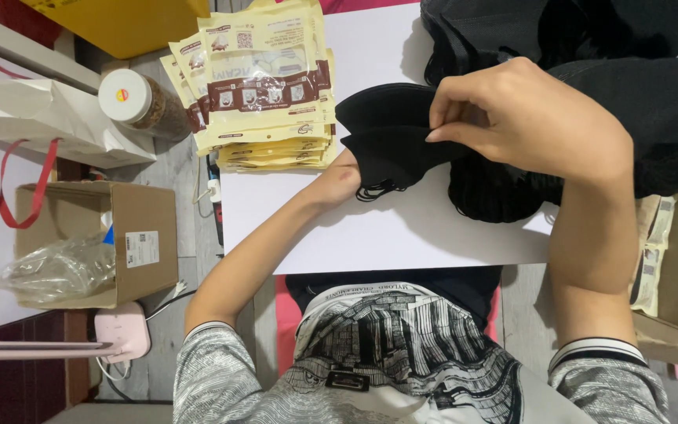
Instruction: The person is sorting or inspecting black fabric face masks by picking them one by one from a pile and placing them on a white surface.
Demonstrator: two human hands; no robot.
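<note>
White tabletop (402, 228) carries the work: the right hand (527, 118) pinches a stack of black face masks (390, 133) that the left hand (343, 177) cups from beneath, mid-gathering, with tan printed packets (264, 86) just beyond the left hand, seemingly awaiting filling.

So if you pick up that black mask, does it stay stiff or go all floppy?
Probably floppy: the black mask bends softly where the right hand pinches it, and its thin loops dangle below. It likely weighs little, since a light pinch of the fingers holds it. It looks like cloth, so probably not slippery.
</note>
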